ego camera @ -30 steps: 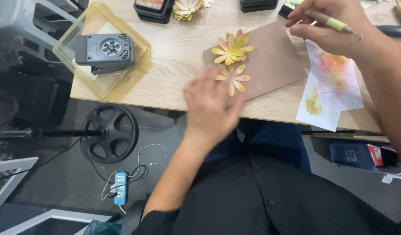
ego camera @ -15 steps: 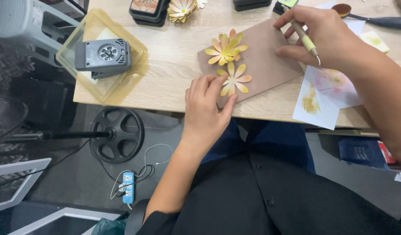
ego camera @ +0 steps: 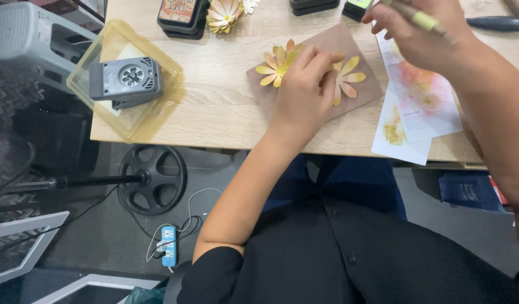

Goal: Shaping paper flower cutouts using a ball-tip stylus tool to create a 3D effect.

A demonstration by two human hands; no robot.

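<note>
Wooden desk point(ego camera: 225, 107) carries everything within my reach. Clear plastic tray point(ego camera: 158, 115) at the left edge holds the grey flower punch point(ego camera: 124, 80), parked away from the work. Stained scrap sheets point(ego camera: 422, 107) lie to the right, probably catching ink. Brown mat point(ego camera: 360, 93) sits centre as backing. My left hand point(ego camera: 304, 93) presses flat on it, fingers pinning a yellow paper flower point(ego camera: 346, 79); second flower point(ego camera: 276, 62) just beside. Right hand point(ego camera: 419, 36) is clenched round an olive stylus point(ego camera: 419, 18), raised above the sheets.

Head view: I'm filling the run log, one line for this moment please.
left hand on paper flower | right hand holds pen-like tool | brown mat
</note>
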